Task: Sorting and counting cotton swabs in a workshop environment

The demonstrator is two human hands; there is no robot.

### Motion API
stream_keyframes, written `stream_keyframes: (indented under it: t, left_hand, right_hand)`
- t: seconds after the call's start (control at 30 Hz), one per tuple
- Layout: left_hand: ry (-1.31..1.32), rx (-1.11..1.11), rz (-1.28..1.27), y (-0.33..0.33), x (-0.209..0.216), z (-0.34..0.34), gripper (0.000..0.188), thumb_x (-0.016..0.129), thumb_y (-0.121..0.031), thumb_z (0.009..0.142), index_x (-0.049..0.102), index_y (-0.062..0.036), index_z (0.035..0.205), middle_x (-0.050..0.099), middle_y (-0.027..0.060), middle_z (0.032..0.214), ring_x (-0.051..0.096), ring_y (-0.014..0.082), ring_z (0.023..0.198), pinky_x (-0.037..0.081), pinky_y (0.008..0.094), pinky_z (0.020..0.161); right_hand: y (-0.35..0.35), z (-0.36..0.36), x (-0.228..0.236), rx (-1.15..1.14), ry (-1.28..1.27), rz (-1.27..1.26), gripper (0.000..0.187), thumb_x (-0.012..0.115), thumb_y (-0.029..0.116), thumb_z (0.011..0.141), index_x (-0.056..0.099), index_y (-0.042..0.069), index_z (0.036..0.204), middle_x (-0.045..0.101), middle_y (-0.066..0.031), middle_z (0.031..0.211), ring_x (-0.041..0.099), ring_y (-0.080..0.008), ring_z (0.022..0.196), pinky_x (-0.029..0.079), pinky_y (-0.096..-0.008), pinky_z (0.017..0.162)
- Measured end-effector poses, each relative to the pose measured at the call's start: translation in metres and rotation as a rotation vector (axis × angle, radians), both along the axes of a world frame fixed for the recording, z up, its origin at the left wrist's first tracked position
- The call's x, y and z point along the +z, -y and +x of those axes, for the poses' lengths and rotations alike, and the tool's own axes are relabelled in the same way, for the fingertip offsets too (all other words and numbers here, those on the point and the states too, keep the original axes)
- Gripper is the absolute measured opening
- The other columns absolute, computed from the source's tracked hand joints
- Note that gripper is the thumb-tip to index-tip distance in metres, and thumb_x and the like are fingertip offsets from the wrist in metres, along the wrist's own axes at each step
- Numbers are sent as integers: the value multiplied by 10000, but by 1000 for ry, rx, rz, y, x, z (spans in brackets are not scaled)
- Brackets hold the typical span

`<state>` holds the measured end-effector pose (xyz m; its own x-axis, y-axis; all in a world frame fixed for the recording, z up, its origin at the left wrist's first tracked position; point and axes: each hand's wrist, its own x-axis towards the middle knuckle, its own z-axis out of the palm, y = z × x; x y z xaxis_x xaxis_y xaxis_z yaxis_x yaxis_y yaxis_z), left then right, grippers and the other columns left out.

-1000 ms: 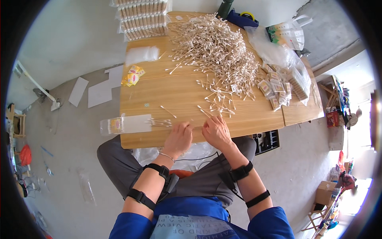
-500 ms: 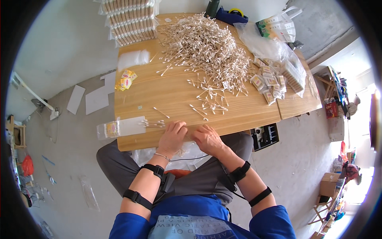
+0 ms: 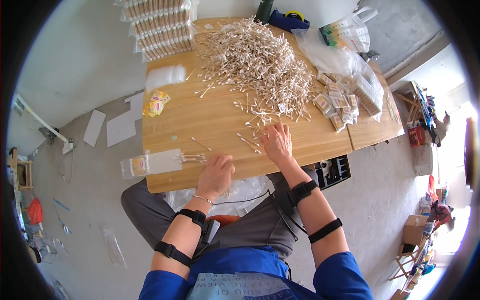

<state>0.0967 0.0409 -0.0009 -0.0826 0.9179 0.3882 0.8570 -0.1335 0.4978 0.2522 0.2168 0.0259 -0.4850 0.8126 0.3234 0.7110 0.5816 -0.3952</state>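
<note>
My left hand rests at the table's near edge with its fingers curled; what they hold, if anything, is hidden. Just left of it, a small row of cotton swabs lies at the mouth of a clear bag with a yellow label card inside. My right hand is farther out on the table, fingers bent and close together at a loose scatter of cotton swabs. Its fingertips touch or nearly touch them, and their grip is hidden. Between the hands lie a few single swabs.
A big heap of cotton swabs covers the far middle of the wooden table. Stacked swab packs, clear bags and yellow cards sit left. Small filled packs lie right, below a tape dispenser.
My right hand has moved away from the near edge, outward and to the right, to the scattered swabs. The left hand has stayed almost in place.
</note>
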Motion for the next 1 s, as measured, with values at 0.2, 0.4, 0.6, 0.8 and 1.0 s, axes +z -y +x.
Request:
stream_keyframes:
  t: [0.2,0.4,0.6,0.8,1.0]
  left_hand:
    - [-1,3,17,0,-2,1,71,596,-72,795,539,-108,772,611,73,1084,549,313,1050,461,421,908]
    - [1,-10,13,0,2,0,68,596,-57,797,543,-99,791,598,89,1083,541,312,1063,454,423,910]
    - [2,-12,17,0,4,-2,59,589,-53,804,542,-88,811,591,95,1081,537,307,1057,442,419,924]
    - [84,11,-5,-3,9,3,150,588,-6,811,578,-63,950,590,98,1075,539,315,1049,442,425,924]
    - [83,147,-11,-42,22,-8,301,634,-14,825,601,-71,1118,595,92,1059,543,311,1026,443,433,913]
  right_hand:
    - [5,-34,-1,185,-8,-184,119,657,201,851,695,111,920,655,-72,949,559,-299,996,446,-425,889]
    - [-4,-46,8,220,-100,-210,204,637,194,877,696,98,1047,662,-105,999,572,-331,973,461,-434,878]
    - [-8,-4,6,-92,-154,-86,304,597,141,891,611,52,1181,609,-162,1123,530,-359,1073,418,-462,950]
    - [10,37,-33,-523,-124,8,348,564,147,915,541,39,1245,492,-150,1314,414,-356,1251,338,-492,1053]
    - [11,27,-29,-547,-1,-32,321,510,211,955,542,38,1223,472,-143,1332,392,-345,1281,317,-480,1074]
